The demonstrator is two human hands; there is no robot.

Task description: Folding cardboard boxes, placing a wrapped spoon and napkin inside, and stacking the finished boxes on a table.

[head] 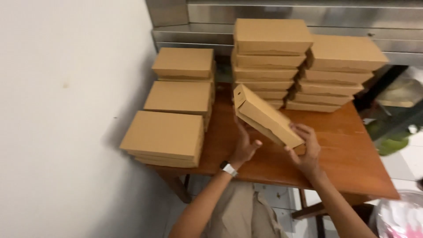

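Note:
A flat brown cardboard box (264, 115) is tilted on edge above the wooden table (352, 154). My right hand (306, 147) grips its near right end. My left hand (244, 147), with a watch on the wrist, presses against the box's underside near its left half, fingers spread. Behind the held box stand two tall stacks of the same closed boxes, one at centre (269, 61) and one to the right (339, 72).
Three shorter stacks of boxes line the table's left side (165, 136) (178, 99) (184, 64) next to a white wall. A steel counter (282, 17) runs behind. A pink and white plastic bag (398, 218) sits at the lower right, green items at the right edge.

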